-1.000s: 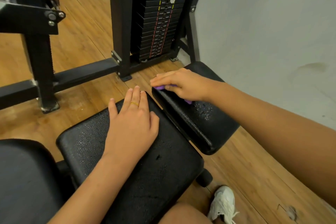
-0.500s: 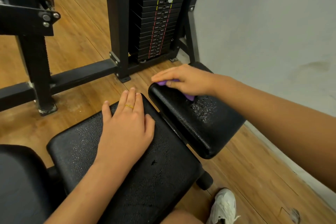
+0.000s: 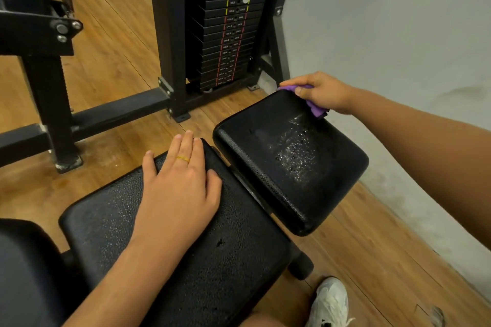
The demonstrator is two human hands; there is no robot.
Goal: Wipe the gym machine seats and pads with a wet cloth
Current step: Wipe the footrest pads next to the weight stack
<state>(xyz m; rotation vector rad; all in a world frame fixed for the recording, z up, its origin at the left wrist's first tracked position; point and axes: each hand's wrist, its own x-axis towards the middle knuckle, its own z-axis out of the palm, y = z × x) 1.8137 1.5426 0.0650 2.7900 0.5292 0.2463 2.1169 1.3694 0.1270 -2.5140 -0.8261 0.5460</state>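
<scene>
Underfoot wood floor, grey wall at right. I see right hand pinching purple cloth at far corner of right pad; left hand flat, fingers straight, on left pad. I judge cloth light, limp, wet: bunch in palm.

Left hand flat, palm down, fingers straight. Right hand curled round cloth, arm outstretched.
</scene>
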